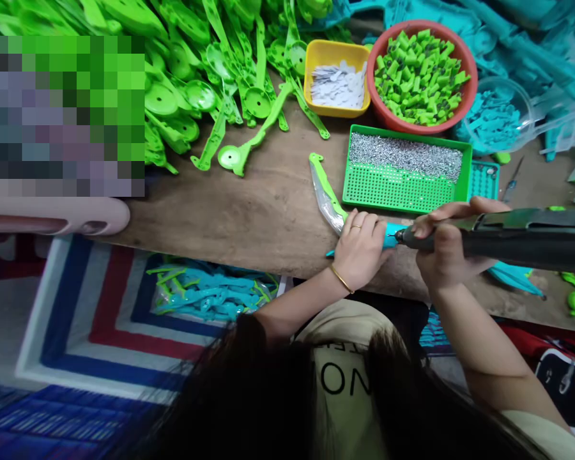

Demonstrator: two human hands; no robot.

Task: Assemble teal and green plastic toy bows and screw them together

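Left hand clamped over turquoise part; right hand wrapped around electric screwdriver, bit at fingertips. Mid-fastening, judging by heaps of loose green parts beyond.

Pixelated block at upper left, contents unreadable. Driver cut off by the right edge. Turquoise part mostly hidden under the left hand; bit tip too small to make out. Shirt lettering partly covered by hair.
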